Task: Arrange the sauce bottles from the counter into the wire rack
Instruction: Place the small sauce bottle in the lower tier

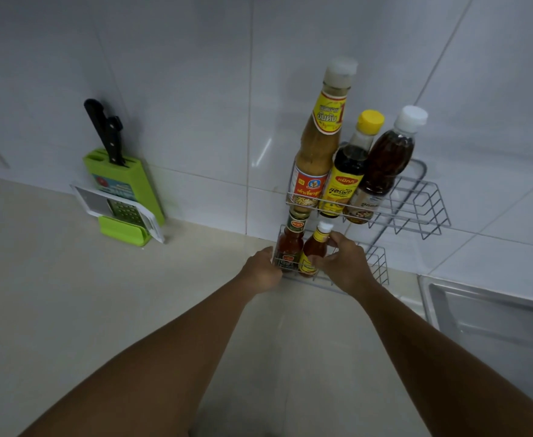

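Item: small yellow-labelled bottle (313, 250), lower tier of wire rack (381, 263), pinched between right hand (344, 263) fingers. Left hand (263, 269) fingers curled at the rack's front corner; contact unclear. Advice: seat it upright beside the red-sauce bottle (290, 244), then release.

A green knife block (123, 181) stands on the pale table (69, 294), leaning back against the white tiled wall (180, 89). One black-handled knife (106, 130) sticks up out of its top slots. A flat grater (118, 209) in a white frame leans across the block's front, its lower end resting on the block's green foot. At the right edge, a steel sink (495, 313) is set into the table.
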### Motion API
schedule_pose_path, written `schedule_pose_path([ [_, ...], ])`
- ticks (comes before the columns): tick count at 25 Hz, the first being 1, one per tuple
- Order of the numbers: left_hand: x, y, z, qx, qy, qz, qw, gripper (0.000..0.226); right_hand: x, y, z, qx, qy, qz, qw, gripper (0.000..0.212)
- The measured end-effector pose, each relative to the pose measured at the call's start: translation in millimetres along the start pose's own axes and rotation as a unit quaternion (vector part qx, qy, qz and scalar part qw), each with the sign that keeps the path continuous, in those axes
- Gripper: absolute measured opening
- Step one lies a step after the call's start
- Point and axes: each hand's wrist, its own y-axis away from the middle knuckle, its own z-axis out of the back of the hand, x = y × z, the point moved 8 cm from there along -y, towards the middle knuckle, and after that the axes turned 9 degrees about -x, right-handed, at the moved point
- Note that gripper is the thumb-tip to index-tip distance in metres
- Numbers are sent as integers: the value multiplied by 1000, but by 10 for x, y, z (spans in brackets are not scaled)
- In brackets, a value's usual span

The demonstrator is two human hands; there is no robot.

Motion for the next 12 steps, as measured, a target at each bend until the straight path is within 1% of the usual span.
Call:
schedule_pose_path([
  [2, 1, 43, 101, 5, -49, 17, 999, 62, -37, 79, 69, -5, -7, -14, 1000, 71],
  [4, -24, 134, 215, 17, -108, 16, 994, 57, -51, 183, 182, -22, -5, -31, 999, 71],
  [7, -79, 301, 303, 65, -174, -18, 982, 55, -14, 371, 332, -52, -6, -27, 998, 59],
  [9, -131, 491, 328, 106, -197, -47, 974, 53, 55, 572, 395, -66, -13, -15, 998, 53],
  [12, -145, 874, 292, 158, -226, -77, 958, 53, 135, 969, 370, -49, 4, 1, 999, 45],
])
